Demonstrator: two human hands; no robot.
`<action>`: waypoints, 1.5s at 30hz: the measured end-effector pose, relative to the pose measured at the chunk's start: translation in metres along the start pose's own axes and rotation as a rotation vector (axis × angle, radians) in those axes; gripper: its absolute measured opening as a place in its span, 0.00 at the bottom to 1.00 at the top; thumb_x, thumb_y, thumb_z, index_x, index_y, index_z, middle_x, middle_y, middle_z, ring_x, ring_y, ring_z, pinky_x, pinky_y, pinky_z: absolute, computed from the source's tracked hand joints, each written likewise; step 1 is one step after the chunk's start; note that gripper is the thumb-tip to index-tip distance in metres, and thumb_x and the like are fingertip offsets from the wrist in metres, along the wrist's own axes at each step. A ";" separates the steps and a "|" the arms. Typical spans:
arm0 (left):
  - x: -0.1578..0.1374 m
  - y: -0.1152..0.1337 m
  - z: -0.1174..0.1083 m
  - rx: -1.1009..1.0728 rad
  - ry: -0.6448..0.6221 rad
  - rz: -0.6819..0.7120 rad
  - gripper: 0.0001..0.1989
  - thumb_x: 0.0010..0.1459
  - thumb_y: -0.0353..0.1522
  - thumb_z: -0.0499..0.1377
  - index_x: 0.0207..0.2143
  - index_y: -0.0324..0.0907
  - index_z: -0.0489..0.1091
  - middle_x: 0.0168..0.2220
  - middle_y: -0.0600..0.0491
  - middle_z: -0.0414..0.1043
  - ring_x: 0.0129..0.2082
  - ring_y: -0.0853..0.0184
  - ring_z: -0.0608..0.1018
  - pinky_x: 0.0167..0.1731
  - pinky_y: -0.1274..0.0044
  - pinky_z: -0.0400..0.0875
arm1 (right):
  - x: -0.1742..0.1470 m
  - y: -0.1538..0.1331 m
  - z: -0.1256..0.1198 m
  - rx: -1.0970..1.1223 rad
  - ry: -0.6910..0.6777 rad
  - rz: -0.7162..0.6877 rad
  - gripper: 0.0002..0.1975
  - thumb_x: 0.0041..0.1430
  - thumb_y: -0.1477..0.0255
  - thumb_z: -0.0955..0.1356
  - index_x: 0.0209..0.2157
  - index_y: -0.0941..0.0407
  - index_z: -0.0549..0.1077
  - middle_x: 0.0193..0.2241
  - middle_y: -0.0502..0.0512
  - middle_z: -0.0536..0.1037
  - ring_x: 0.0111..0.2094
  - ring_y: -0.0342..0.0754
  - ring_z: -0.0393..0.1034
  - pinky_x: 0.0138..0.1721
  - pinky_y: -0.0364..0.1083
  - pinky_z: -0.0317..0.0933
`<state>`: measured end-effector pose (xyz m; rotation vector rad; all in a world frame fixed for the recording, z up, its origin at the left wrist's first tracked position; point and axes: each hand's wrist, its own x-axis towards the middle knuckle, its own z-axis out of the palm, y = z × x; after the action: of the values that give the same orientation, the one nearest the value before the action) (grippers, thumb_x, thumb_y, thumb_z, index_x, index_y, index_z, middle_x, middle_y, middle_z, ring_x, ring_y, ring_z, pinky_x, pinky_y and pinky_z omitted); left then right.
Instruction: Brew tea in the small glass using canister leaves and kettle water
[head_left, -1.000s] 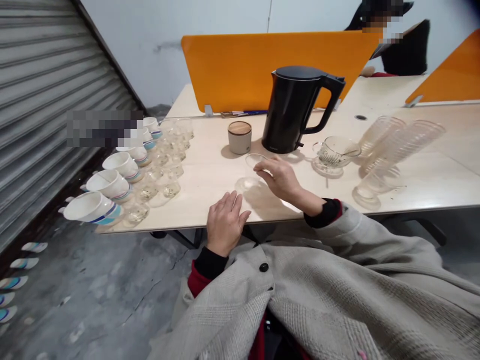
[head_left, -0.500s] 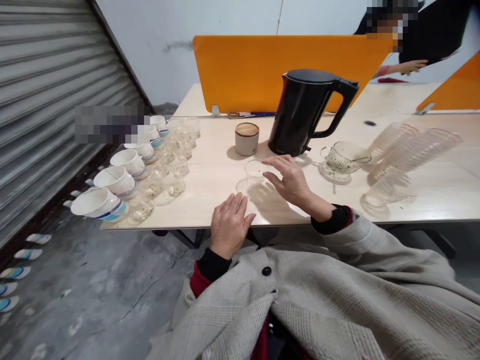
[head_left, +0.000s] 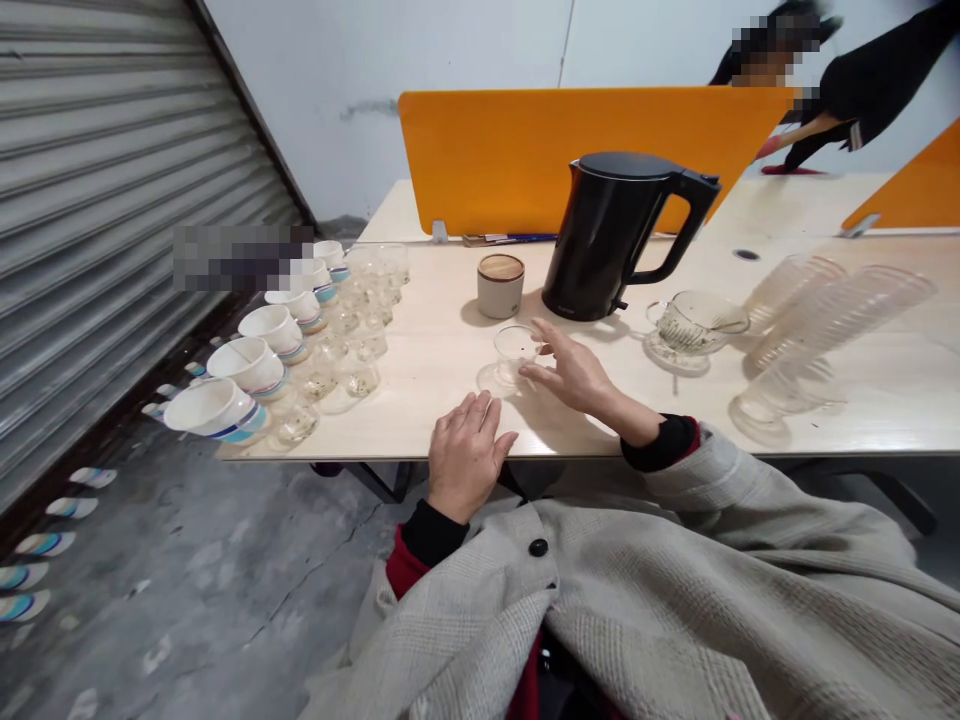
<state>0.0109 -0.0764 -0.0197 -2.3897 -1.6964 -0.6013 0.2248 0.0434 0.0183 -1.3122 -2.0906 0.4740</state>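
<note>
A small clear cup (head_left: pixel 507 346) stands upright on the table, with a few dark specks inside. My right hand (head_left: pixel 574 372) is at the cup's right side, thumb and fingers apart, its fingertips at or very near the wall. Resting flat at the table's front edge, my left hand (head_left: pixel 466 440) holds nothing and lies nearer to me than the cup. Behind the cup are a grey canister with a wooden lid (head_left: pixel 500 290) and a black electric kettle (head_left: pixel 604 240). To the right, a glass cup with a handle (head_left: pixel 694 322) contains dark bits that look like tea leaves.
Paper cups (head_left: pixel 253 366) line the table's left end, beside several clear cups (head_left: pixel 362 378) with dark bits. Stacks of clear cups (head_left: pixel 862 310) lie tilted at right. An orange divider (head_left: pixel 495 160) stands behind the kettle; another person (head_left: pixel 862 85) is beyond it.
My right hand's fingers have shifted from over the cup's rim to its right side. My left hand stays put. The whole view shifts slightly, and the person behind the divider has lowered an arm.
</note>
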 end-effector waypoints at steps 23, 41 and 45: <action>-0.002 -0.001 0.005 -0.040 0.081 0.016 0.24 0.72 0.43 0.58 0.63 0.39 0.72 0.65 0.43 0.74 0.65 0.50 0.75 0.55 0.60 0.73 | 0.157 0.009 -0.002 -0.107 0.053 0.006 0.46 0.59 0.48 0.73 0.70 0.60 0.64 0.66 0.73 0.68 0.67 0.68 0.64 0.68 0.63 0.60; -0.003 -0.002 0.007 -0.079 0.083 0.003 0.23 0.73 0.44 0.56 0.63 0.41 0.72 0.65 0.43 0.75 0.66 0.51 0.74 0.57 0.60 0.72 | 0.079 0.001 -0.079 -0.134 0.423 -0.108 0.37 0.56 0.56 0.77 0.64 0.52 0.69 0.56 0.65 0.74 0.60 0.69 0.69 0.63 0.70 0.63; -0.003 -0.002 0.008 -0.152 0.136 -0.031 0.26 0.72 0.47 0.55 0.64 0.42 0.70 0.64 0.43 0.75 0.66 0.50 0.74 0.58 0.59 0.72 | -0.003 -0.022 -0.098 -0.141 0.352 -0.119 0.37 0.57 0.54 0.76 0.65 0.52 0.70 0.57 0.65 0.75 0.60 0.69 0.70 0.63 0.69 0.65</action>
<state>0.0100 -0.0761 -0.0281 -2.3630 -1.6889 -0.9067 0.2761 0.0289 0.1041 -1.2373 -1.9163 0.0386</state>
